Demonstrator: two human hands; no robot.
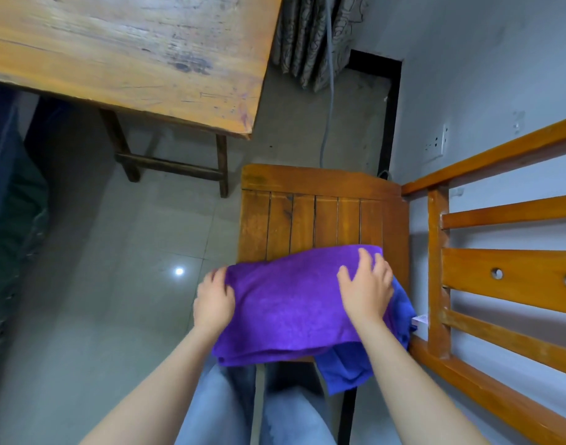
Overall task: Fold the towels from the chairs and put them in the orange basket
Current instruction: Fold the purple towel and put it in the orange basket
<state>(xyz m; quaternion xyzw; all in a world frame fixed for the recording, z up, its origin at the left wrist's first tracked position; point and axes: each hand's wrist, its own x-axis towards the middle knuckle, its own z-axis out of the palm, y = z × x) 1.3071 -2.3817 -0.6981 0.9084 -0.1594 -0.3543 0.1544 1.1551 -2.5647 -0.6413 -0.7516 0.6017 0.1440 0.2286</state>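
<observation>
A purple towel lies folded across the near part of a wooden chair seat. Under its right side a blue towel pokes out and hangs over the seat's front corner. My left hand grips the purple towel's left edge, fingers curled round it. My right hand lies flat on the towel's right end with fingers spread. No orange basket is in view.
A worn wooden table stands at the upper left, its legs on the grey tiled floor. The chair's slatted back runs along the right, against a white wall. A curtain and cable hang at the top. My jeans-clad legs are below.
</observation>
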